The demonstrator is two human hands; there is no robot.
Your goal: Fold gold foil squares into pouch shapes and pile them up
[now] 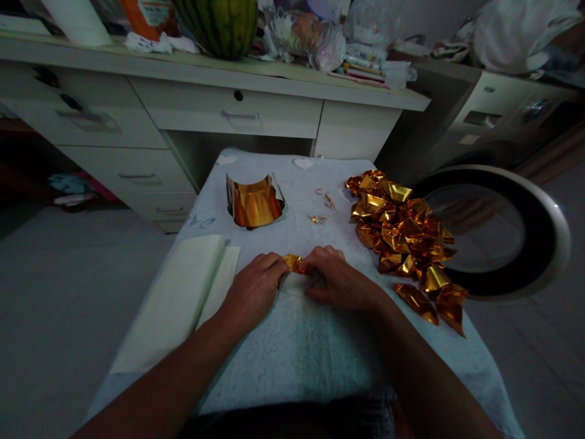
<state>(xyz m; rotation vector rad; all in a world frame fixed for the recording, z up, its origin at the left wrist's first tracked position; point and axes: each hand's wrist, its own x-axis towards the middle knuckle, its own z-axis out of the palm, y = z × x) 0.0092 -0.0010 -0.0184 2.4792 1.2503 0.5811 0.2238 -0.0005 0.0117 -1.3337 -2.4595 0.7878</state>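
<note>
Between my two hands is a small piece of shiny gold foil [293, 263]. My left hand [260, 283] pinches its left end, and my right hand [336, 277] has its fingers closed on the right end. A pale sheet [295, 285] lies just beneath the foil and my hands. Beyond my left hand stands a curved stack of gold foil sheets [256, 204]. To the right lies a heap of gold foil-wrapped pieces [402, 225] with twisted, flared ends. A few small rings and gold scraps [321, 219] rest between the stack and the heap.
Folded pale paper sheets [169, 299] lie at the left of the cloth-covered table [274, 366]. Behind it, a drawer counter [274, 110] holds a watermelon [219, 24], bags and small items. A washing machine's open round door [493, 231] is at the right.
</note>
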